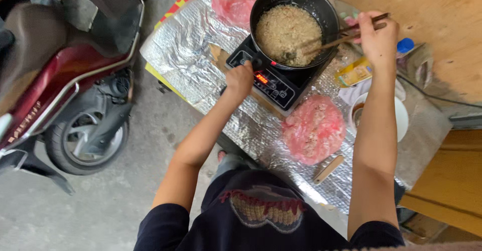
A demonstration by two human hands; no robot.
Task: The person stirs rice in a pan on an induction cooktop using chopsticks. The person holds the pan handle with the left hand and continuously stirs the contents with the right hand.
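Observation:
A black pan (321, 5) full of pale crumbly food (286, 30) sits on a black induction cooker (273, 82) with a lit red display. My left hand (239, 80) is closed on the pan's short black handle at the cooker's front left. My right hand (377, 35) holds a pair of brown chopsticks (346, 36), whose tips reach into the food at the pan's right side.
The cooker stands on a table covered in silver foil (186, 55). A pink plastic bag of food (314, 128) lies in front of the cooker, another pink bag (232, 0) behind. A white bowl (401, 118), a yellow bottle (354, 72) and a wooden handle (329, 168) lie right. A red scooter (65, 85) is parked left.

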